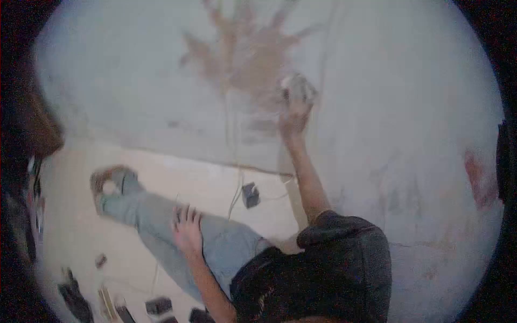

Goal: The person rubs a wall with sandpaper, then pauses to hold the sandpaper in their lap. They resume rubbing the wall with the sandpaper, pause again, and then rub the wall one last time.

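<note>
My right hand point(295, 116) is raised against the pale wall point(409, 124), closed around a whitish crumpled cloth point(299, 87). The image is blurred there, so the cloth's exact kind is hard to make out. Just above and left of it, a brownish splayed mark point(253, 59) spreads over the wall. Lower down, my left hand point(187, 229) lies on my jeans leg point(215, 237), fingers stretched out and holding nothing.
A small dark box point(250, 195) with a cable sits on the light floor point(188, 171) near the wall's foot. Several dark objects, including a block point(158, 306), lie at the lower left. A reddish patch point(480, 180) shows at the far right.
</note>
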`<move>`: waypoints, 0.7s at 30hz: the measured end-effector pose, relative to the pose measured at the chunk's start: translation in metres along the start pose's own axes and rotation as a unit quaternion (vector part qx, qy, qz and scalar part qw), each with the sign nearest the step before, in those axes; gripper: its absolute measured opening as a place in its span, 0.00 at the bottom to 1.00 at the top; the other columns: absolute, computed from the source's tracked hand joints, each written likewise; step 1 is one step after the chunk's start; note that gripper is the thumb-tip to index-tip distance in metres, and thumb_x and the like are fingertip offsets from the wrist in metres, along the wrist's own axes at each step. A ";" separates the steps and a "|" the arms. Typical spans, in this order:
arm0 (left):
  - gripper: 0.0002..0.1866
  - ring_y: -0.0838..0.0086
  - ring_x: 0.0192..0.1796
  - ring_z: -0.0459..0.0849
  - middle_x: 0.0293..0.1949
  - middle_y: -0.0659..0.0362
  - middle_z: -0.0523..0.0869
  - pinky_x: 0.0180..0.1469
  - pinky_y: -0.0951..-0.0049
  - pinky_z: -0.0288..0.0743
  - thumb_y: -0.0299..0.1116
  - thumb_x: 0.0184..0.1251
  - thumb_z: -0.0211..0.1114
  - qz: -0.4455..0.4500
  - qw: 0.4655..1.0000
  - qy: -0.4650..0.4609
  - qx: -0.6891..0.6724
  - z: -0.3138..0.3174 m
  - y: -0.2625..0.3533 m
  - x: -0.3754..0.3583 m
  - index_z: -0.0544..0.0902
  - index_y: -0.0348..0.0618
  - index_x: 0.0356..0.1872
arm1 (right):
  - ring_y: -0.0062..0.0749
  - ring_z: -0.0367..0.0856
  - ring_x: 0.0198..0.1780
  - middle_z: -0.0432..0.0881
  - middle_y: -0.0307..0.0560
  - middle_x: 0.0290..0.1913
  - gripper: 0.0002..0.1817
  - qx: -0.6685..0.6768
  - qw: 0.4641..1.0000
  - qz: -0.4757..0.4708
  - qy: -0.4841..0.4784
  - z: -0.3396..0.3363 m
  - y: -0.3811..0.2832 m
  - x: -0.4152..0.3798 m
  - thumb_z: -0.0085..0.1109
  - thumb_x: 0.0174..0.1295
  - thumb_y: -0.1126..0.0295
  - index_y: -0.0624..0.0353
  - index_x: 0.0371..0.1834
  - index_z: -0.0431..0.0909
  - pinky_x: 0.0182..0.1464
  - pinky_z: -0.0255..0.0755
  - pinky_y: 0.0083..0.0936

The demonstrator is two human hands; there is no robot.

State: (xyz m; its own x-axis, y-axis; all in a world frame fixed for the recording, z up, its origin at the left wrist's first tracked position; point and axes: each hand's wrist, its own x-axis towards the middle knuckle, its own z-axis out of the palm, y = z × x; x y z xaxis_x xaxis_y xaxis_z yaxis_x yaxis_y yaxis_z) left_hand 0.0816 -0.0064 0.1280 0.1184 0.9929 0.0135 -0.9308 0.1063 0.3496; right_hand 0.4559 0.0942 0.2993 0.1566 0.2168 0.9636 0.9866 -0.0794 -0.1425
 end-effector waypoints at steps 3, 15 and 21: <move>0.24 0.55 0.65 0.63 0.62 0.43 0.65 0.67 0.53 0.56 0.44 0.75 0.39 -0.001 1.000 -0.005 0.017 0.002 -0.003 0.012 0.61 0.42 0.66 | 0.46 0.58 0.70 0.66 0.52 0.67 0.27 0.015 1.000 0.016 -0.001 -0.009 0.002 0.004 0.60 0.55 0.72 0.58 0.62 0.71 0.72 0.44 0.47; 0.17 0.68 0.53 0.74 0.50 0.51 0.75 0.53 0.65 0.73 0.35 0.70 0.53 0.394 0.759 0.006 0.518 0.158 0.082 -0.035 0.73 0.31 0.52 | 0.49 0.59 0.67 0.67 0.50 0.67 0.25 -0.006 1.000 0.001 -0.026 -0.012 -0.005 0.008 0.61 0.56 0.73 0.55 0.60 0.74 0.69 0.51 0.45; 0.27 0.65 0.48 0.76 0.47 0.50 0.76 0.50 0.66 0.71 0.50 0.64 0.58 0.578 0.268 -0.328 0.697 0.313 0.204 -0.094 0.71 0.32 0.49 | 0.49 0.59 0.68 0.67 0.50 0.67 0.23 -0.036 0.999 -0.008 -0.036 -0.015 -0.009 0.009 0.60 0.57 0.73 0.56 0.59 0.75 0.68 0.53 0.44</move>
State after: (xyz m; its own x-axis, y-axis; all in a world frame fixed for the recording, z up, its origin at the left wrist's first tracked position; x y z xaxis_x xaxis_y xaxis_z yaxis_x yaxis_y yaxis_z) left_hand -0.0113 -0.0950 0.4910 0.4903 0.0471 0.8703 0.5047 -0.8294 -0.2394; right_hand 0.4481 0.0826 0.3123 0.1464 0.2878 0.9464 0.9835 -0.1448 -0.1081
